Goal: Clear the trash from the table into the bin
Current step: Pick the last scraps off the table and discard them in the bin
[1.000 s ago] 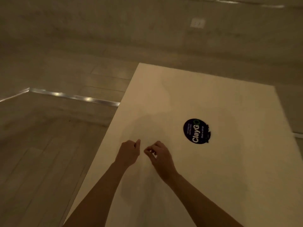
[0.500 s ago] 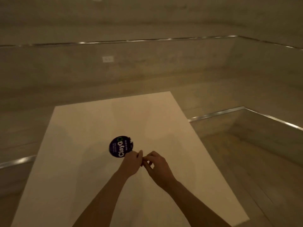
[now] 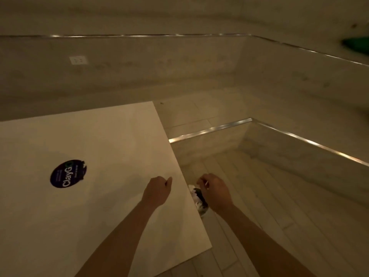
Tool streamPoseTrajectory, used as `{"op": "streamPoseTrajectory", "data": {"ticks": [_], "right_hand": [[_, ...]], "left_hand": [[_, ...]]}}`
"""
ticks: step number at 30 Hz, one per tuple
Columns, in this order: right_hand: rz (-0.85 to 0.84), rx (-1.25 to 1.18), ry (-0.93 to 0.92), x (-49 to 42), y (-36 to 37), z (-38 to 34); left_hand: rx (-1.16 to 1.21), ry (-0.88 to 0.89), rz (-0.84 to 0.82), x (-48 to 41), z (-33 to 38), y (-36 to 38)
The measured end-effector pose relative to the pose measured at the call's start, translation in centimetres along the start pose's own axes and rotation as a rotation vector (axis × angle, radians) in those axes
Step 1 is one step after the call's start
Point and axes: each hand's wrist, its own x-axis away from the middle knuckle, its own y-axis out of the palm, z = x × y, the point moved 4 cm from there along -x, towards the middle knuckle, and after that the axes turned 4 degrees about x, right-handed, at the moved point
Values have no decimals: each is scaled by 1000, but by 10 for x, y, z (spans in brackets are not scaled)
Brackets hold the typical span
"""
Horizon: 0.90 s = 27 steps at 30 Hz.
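My right hand [image 3: 214,191] hangs past the right edge of the white table [image 3: 103,140], with its fingers curled and a small white scrap [image 3: 206,184] pinched at the fingertips. Directly below it, a bin [image 3: 198,198] holding white and dark trash shows between the table edge and my hand; most of the bin is hidden. My left hand [image 3: 157,189] hovers over the table near that same edge, its fingers curled in, and nothing visible in it.
A round dark ClayGo sticker [image 3: 68,173] is stuck to the table top at the left. Pale plank floor [image 3: 279,206] lies to the right, bounded by low stepped walls with metal trim [image 3: 299,136]. A wall socket [image 3: 78,60] sits on the far wall.
My view has swung to the right. My hands were together over the middle of the table; now they are apart, and the right hand has moved off the table edge over the bin.
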Motion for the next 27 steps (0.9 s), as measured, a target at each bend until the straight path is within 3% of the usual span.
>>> {"op": "streamPoseTrajectory", "data": {"ticks": [4, 13, 27], "right_hand": [[7, 40, 22, -11, -26, 43], [-39, 56, -40, -86, -49, 119], [-299, 20, -404, -192, -22, 181]], "left_hand": [[-14, 21, -50, -22, 39, 31], [188, 10, -97, -98, 97, 104], [227, -498, 41, -137, 95, 187]]}}
